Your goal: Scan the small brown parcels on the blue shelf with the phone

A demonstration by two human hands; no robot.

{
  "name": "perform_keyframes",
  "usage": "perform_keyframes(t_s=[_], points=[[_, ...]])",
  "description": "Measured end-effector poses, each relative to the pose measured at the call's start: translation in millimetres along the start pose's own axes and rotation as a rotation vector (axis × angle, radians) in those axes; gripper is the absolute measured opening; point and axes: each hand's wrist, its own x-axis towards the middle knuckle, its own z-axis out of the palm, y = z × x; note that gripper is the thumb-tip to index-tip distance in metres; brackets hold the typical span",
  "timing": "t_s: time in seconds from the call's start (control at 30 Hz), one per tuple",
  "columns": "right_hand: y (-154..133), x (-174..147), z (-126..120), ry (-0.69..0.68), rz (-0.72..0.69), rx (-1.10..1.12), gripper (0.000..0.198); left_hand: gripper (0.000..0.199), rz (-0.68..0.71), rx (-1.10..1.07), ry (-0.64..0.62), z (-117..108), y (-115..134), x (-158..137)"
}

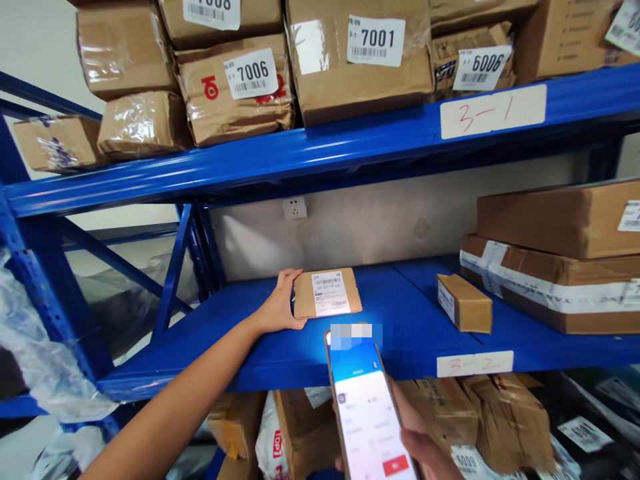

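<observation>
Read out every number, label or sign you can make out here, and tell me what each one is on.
"7006": label on a taped brown parcel, top shelf.
"7001": label on the big box beside it.
"6006": label on a smaller box.
"3-1": handwritten tag on the upper shelf beam.
"3-2": faint tag on the lower beam.
The flat parcel under the left hand: print too small.
The phone in the right hand: blurred.

Small flat brown cardboard parcel w/ white barcode label on top, lying flat on blue metal shelf, label facing up, left edge gripped by a hand, set well back from shelf front. Slim smartphone w/ lit white-and-blue screen, held upright-tilted below parcel, red button at screen bottom
</observation>
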Motion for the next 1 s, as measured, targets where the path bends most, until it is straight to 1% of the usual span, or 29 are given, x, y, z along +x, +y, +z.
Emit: perform_keyframes(t_s=[0.07, 0.17, 0.23, 0.33, 0.47, 0.63, 0.8, 0.9, 1.0], points=[[0, 16, 8, -0.015, -0.007, 0.033, 0.109, 0.106, 0.011, 0.006, 0.006, 2, -2, 1], [-5, 36, 19, -0.033, -0.034, -0.025, 0.093, 0.114, 0.014, 0.017, 0.0, 4, -6, 1], [-9, 44, 26, -0.075, -0.046, -0.053, 0.084, 0.117, -0.005, 0.017, -0.013, 5, -9, 0], [-16, 52, 34, -0.127, -0.07, -0.067, 0.08, 0.115, -0.021, 0.013, -0.016, 5, -12, -1], [-22, 52, 40, -0.15, -0.073, -0.097, 0.081, 0.114, -0.025, 0.015, -0.005, 6, -14, -3], [-23, 48, 40, -0.134, -0.074, -0.123, 0.078, 0.114, -0.023, 0.013, 0.0, 7, -15, -3], [-25, 45, 40, -0.116, -0.096, -0.101, 0.075, 0.115, -0.027, 0.01, 0.005, 8, -13, -4], [-27, 43, 39, -0.108, -0.081, -0.093, 0.076, 0.116, -0.031, 0.019, -0.001, 7, -11, -3], [-28, 43, 37, -0.129, -0.063, -0.07, 0.078, 0.116, -0.04, 0.026, -0.007, 7, -8, -3]])
